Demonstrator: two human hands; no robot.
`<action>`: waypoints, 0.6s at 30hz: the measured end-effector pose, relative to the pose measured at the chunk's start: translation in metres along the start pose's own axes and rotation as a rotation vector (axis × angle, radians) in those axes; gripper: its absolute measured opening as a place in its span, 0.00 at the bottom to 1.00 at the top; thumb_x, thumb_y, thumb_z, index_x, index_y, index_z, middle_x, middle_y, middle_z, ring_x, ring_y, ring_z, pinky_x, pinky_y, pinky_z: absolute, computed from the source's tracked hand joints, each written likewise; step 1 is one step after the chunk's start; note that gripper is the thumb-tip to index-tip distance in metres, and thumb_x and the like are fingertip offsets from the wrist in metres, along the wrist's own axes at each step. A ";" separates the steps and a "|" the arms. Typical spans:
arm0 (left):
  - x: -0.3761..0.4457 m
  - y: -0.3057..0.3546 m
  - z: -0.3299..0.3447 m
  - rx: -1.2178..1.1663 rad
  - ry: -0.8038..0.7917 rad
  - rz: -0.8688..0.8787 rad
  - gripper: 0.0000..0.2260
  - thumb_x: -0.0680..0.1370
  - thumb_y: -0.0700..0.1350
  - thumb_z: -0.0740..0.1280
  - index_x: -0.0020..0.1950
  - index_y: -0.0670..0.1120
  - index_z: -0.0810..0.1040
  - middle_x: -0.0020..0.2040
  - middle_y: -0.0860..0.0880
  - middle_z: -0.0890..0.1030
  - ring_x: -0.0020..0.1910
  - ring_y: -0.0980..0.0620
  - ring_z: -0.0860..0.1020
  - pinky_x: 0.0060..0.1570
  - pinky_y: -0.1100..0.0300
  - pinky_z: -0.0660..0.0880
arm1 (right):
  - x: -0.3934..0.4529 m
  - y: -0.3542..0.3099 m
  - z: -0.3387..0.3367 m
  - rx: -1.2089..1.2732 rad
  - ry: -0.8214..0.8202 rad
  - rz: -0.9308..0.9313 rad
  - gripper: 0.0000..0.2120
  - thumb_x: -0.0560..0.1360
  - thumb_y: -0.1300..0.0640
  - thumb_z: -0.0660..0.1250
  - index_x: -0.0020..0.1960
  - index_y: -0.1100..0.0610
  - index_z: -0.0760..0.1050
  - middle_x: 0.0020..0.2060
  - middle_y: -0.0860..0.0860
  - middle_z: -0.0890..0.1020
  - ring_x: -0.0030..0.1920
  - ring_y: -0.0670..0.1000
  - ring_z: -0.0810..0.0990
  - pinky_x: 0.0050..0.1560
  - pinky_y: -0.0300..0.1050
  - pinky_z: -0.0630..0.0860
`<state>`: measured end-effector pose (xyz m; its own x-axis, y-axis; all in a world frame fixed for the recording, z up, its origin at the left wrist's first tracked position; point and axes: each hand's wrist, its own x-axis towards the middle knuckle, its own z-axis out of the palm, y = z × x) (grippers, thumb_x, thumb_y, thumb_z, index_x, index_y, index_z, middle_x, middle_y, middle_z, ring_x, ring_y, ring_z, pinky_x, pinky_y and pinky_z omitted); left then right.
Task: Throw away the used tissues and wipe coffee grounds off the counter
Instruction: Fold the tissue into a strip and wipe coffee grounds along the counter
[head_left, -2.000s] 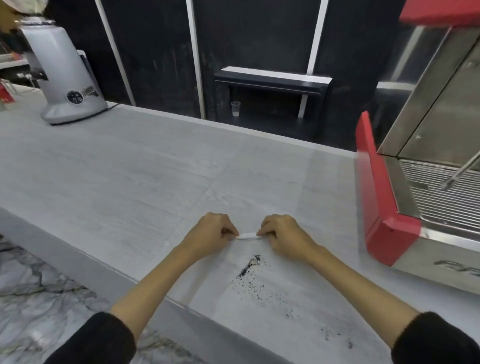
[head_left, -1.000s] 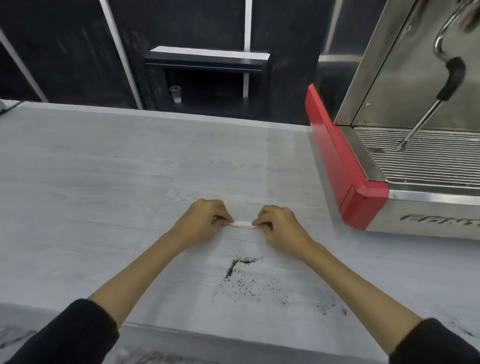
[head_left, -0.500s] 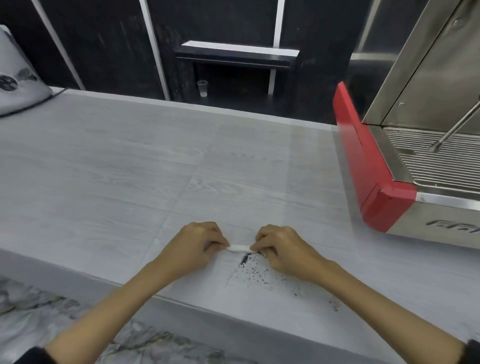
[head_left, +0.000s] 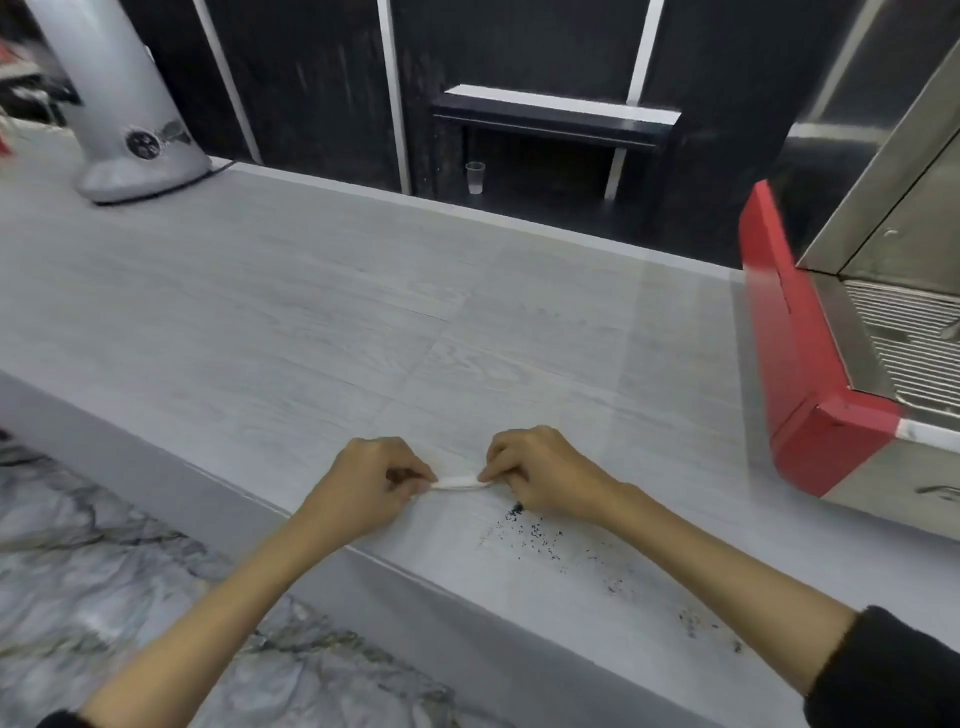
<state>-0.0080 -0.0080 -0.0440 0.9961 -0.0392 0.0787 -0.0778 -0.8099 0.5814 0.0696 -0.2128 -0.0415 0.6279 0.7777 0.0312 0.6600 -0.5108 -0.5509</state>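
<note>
Left hand (head_left: 366, 480): fingers curled, pinching left end of tissue (head_left: 457, 483), knuckles up, low over desk.
Right hand (head_left: 540, 475): fingers curled, pinching right end of same tissue.
Hands: close together, joined only by the tissue strip stretched between them.
Tissue: white, rolled into a thin strip, level with the desk; contact with surface cannot be told.
Coffee grounds (head_left: 530, 535): dark specks scattered just under and behind right hand, thinner trail running along right forearm toward a small patch (head_left: 696, 621) near the desk edge.
Desk (head_left: 291, 322): pale grey wood-grain, wide, stretches far ahead and to the left of hands; near edge passes under both forearms.
Floor (head_left: 104, 571): grey-white marble pattern, below left forearm.
Grinder (head_left: 124, 104): grey, tapered body, dial on front, far ahead-left of left hand, at desk's back edge.
Espresso machine (head_left: 810, 364): red side panel, steel body, ribbed drip grate, well right of right hand, partly cut by frame.
Wall (head_left: 311, 78): black panels with white strips, beyond desk ahead of hands.
Shelf niche (head_left: 556, 111): dark, straight ahead past desk; small clear cup (head_left: 475, 177) standing under it.
Sleeves: black, at both forearms.
</note>
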 end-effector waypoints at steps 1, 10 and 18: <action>-0.005 0.003 0.001 -0.009 -0.025 0.000 0.05 0.70 0.40 0.72 0.42 0.49 0.84 0.37 0.59 0.79 0.36 0.56 0.79 0.42 0.60 0.78 | -0.006 0.000 -0.002 0.008 -0.051 -0.013 0.13 0.71 0.69 0.62 0.48 0.59 0.82 0.45 0.52 0.83 0.40 0.43 0.75 0.41 0.27 0.66; 0.013 0.001 -0.009 -0.013 0.142 -0.135 0.05 0.72 0.38 0.69 0.44 0.46 0.84 0.41 0.48 0.83 0.38 0.53 0.79 0.42 0.66 0.75 | 0.060 0.007 -0.024 0.130 0.045 0.015 0.08 0.69 0.70 0.67 0.42 0.63 0.83 0.42 0.58 0.84 0.38 0.48 0.77 0.39 0.29 0.70; 0.005 -0.013 -0.016 0.046 0.125 -0.262 0.05 0.71 0.40 0.71 0.43 0.48 0.84 0.42 0.48 0.84 0.35 0.57 0.75 0.37 0.71 0.69 | 0.070 0.000 0.003 0.050 -0.031 -0.044 0.11 0.70 0.71 0.64 0.46 0.61 0.82 0.43 0.56 0.83 0.43 0.52 0.79 0.39 0.32 0.69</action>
<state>-0.0027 0.0121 -0.0384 0.9691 0.2445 0.0317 0.1859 -0.8090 0.5576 0.1120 -0.1572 -0.0417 0.5851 0.8104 0.0309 0.6648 -0.4575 -0.5905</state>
